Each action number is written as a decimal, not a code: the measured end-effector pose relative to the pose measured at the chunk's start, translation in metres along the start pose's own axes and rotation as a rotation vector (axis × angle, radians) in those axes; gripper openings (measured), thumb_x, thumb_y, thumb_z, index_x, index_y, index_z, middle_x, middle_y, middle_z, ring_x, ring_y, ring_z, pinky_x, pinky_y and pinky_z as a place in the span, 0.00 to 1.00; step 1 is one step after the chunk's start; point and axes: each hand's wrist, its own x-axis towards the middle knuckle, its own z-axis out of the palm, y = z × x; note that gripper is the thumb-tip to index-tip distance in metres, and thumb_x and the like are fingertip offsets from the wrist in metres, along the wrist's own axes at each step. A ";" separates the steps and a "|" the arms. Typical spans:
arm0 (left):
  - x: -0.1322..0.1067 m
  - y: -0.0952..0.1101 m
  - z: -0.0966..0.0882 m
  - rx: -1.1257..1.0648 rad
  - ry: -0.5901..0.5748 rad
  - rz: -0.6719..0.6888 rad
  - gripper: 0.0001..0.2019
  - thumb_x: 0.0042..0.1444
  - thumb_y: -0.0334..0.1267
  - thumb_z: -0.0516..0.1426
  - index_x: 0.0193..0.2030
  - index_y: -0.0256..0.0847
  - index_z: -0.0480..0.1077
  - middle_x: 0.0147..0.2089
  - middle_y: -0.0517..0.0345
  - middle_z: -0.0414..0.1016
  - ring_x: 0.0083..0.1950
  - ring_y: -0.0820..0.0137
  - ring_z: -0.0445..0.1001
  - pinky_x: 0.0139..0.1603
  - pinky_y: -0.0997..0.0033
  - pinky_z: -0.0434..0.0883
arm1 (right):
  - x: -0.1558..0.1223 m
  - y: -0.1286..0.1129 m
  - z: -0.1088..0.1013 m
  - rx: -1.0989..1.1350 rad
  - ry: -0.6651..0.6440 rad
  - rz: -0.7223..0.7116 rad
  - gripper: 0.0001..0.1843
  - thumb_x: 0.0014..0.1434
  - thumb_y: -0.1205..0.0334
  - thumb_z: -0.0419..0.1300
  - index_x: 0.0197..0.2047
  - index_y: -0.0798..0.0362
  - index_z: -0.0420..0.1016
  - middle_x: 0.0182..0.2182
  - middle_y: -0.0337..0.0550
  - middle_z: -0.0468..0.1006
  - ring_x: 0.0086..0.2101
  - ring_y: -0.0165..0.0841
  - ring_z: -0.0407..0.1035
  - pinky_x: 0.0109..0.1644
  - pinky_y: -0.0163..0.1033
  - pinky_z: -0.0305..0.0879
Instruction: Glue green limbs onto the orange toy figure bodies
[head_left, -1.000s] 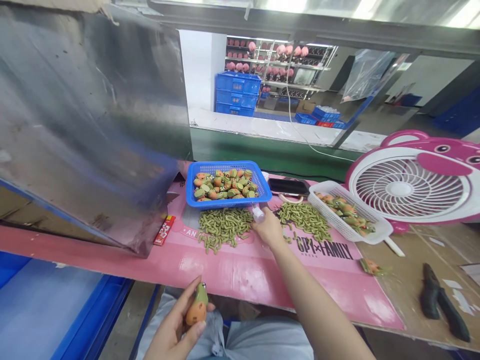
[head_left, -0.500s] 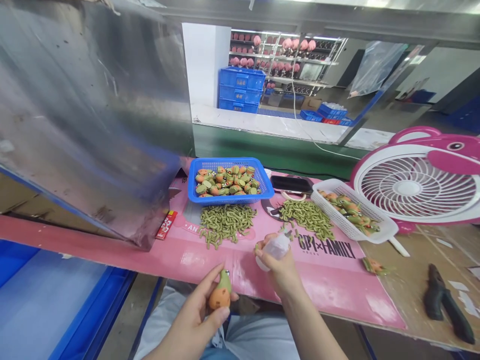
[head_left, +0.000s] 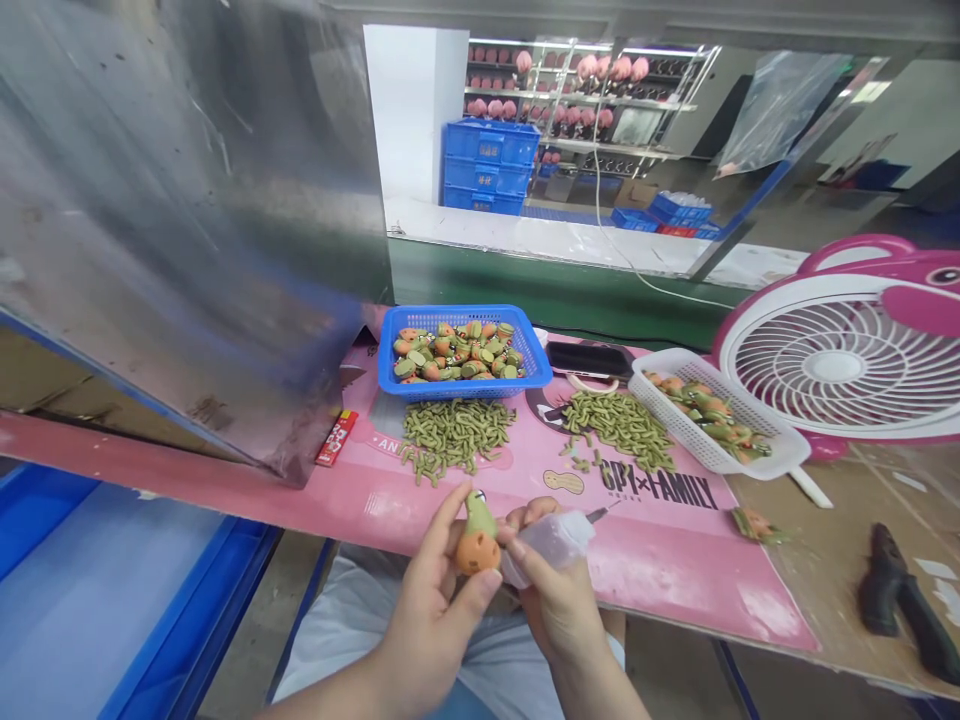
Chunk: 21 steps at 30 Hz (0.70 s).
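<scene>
Figurines [head_left: 469,369] in blue basket [head_left: 465,390]

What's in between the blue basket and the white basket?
In the head view, a dark phone lies between them, with a pale curved thing just in front.

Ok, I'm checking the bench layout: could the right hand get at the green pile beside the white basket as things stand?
Probably yes: nothing tall stands between the right hand and the green pile, though a translucent bottle in that hand's grip may hamper picking.
</scene>
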 end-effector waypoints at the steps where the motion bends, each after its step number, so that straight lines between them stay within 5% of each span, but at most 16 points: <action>1: 0.000 0.000 0.001 0.016 -0.027 -0.011 0.33 0.52 0.43 0.58 0.62 0.43 0.50 0.57 0.49 0.66 0.56 0.65 0.66 0.56 0.71 0.63 | -0.001 -0.001 0.002 -0.005 0.007 0.000 0.16 0.41 0.63 0.68 0.29 0.49 0.64 0.24 0.31 0.69 0.28 0.27 0.67 0.34 0.33 0.63; 10: 0.002 0.001 -0.014 0.327 -0.003 -0.041 0.33 0.54 0.42 0.54 0.64 0.39 0.47 0.59 0.48 0.65 0.56 0.63 0.66 0.56 0.68 0.62 | 0.003 -0.015 -0.021 -0.167 -0.207 -0.133 0.11 0.50 0.67 0.64 0.33 0.48 0.64 0.28 0.32 0.71 0.31 0.28 0.68 0.39 0.36 0.65; 13: 0.004 0.010 -0.016 0.589 -0.051 -0.025 0.30 0.53 0.38 0.54 0.62 0.38 0.52 0.60 0.50 0.63 0.61 0.61 0.60 0.60 0.64 0.57 | -0.002 -0.021 -0.018 -0.247 -0.219 -0.247 0.11 0.51 0.68 0.62 0.34 0.47 0.63 0.27 0.33 0.71 0.33 0.28 0.66 0.40 0.35 0.64; 21: 0.003 0.027 -0.006 0.794 -0.197 -0.001 0.29 0.52 0.36 0.52 0.61 0.32 0.54 0.49 0.46 0.74 0.48 0.61 0.71 0.51 0.65 0.66 | -0.005 -0.023 -0.004 -0.325 -0.271 -0.361 0.11 0.50 0.68 0.62 0.33 0.46 0.63 0.26 0.32 0.71 0.32 0.28 0.62 0.38 0.33 0.61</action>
